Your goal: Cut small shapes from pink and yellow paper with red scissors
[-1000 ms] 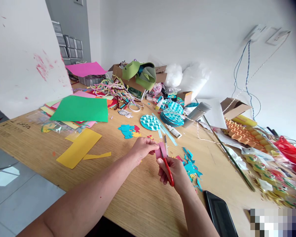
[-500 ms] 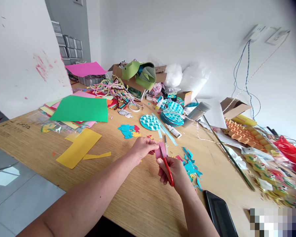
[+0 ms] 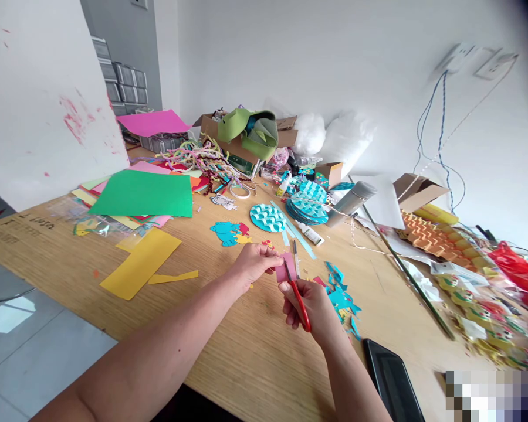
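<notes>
Pink paper (image 3: 292, 265), a small piece, was between the two hands, apparently lifted over the desk (image 3: 233, 357). The left hand (image 3: 257, 265) had its thumb and fingers clamped on the paper's left margin, probably to steady so light a sheet while leaving the rest of it uncovered. The right hand (image 3: 314, 305) had its fingers curled around the red handles of the scissors (image 3: 301, 308), which pointed away from the body; that grip seemed chosen to line the blades up with the paper. A dark blade overlapped the pink surface, but I could not tell whether it had bitten in, nor how far apart the blades stood.

Wood showed between the left forearm and the narrow yellow strip (image 3: 173, 278), leaving sideways room there. The right side was tighter: blue scraps (image 3: 342, 298) lay just beside the right hand, and a black phone (image 3: 393, 381) was near the forearm. Beyond the left hand were blue fish cut-outs (image 3: 225, 233) and a scalloped disc (image 3: 268, 218), both apart from it. The desk's near edge slanted beneath the left forearm, well apart from the paper.
</notes>
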A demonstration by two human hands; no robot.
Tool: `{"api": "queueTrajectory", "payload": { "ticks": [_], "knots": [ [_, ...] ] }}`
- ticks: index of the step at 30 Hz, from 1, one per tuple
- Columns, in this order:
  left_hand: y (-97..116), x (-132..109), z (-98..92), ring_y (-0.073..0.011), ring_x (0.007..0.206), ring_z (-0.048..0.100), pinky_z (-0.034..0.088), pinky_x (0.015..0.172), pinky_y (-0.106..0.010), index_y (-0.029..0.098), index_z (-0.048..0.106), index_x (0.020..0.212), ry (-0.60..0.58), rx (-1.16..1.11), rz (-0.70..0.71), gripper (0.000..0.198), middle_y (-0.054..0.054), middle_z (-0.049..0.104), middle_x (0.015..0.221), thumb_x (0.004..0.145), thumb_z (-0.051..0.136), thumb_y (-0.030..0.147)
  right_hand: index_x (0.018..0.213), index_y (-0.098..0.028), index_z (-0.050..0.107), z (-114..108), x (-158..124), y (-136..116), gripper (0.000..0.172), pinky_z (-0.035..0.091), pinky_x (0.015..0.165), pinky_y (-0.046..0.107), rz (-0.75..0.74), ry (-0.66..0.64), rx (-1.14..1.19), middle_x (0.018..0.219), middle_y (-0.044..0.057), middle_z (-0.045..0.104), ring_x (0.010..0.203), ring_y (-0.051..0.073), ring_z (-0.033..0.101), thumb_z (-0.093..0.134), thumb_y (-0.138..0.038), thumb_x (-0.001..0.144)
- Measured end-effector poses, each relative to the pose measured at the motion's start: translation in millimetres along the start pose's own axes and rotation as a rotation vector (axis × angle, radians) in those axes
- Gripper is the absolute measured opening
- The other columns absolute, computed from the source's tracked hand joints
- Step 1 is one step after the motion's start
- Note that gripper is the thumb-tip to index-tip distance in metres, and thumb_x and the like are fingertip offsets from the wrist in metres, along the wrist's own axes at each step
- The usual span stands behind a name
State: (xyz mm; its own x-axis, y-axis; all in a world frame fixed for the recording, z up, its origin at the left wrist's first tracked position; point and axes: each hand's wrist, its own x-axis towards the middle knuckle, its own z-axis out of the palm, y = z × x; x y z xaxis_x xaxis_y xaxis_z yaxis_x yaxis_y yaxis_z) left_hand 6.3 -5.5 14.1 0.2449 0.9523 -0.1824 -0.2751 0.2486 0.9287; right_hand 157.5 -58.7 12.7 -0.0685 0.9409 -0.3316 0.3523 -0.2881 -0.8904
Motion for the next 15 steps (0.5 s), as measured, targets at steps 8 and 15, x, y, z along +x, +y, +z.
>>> {"api": "queueTrajectory", "payload": {
  "ticks": [8, 15],
  "knots": [
    [-1.9, 1.9, -1.0, -0.0106, 0.058, 0.054, 0.044, 0.063, -0.026, 0.014, 0.066, 0.064, -0.012, -0.011, 0.018, 0.016, -0.001, 0.063, 0.060, 0.057, 0.071, 0.028, 0.054, -0.017, 0.052, 0.3, -1.3, -1.5, 0.050, 0.037, 0.028, 0.016, 0.006, 0.002, -0.001, 0.043, -0.001, 0.058, 0.031, 0.010, 0.053, 0.070, -0.061, 0.067],
    [-0.6, 1.3, -0.3, -0.0105, 0.058, 0.053, 0.044, 0.064, -0.025, 0.014, 0.066, 0.062, -0.031, 0.025, 0.014, 0.016, 0.000, 0.061, 0.058, 0.057, 0.070, 0.028, 0.055, -0.017, 0.053, -0.4, -0.9, 1.1, 0.049, 0.039, 0.029, 0.017, -0.007, -0.006, 0.019, 0.044, -0.001, 0.058, 0.031, 0.010, 0.053, 0.071, -0.061, 0.066]
  ]
}}
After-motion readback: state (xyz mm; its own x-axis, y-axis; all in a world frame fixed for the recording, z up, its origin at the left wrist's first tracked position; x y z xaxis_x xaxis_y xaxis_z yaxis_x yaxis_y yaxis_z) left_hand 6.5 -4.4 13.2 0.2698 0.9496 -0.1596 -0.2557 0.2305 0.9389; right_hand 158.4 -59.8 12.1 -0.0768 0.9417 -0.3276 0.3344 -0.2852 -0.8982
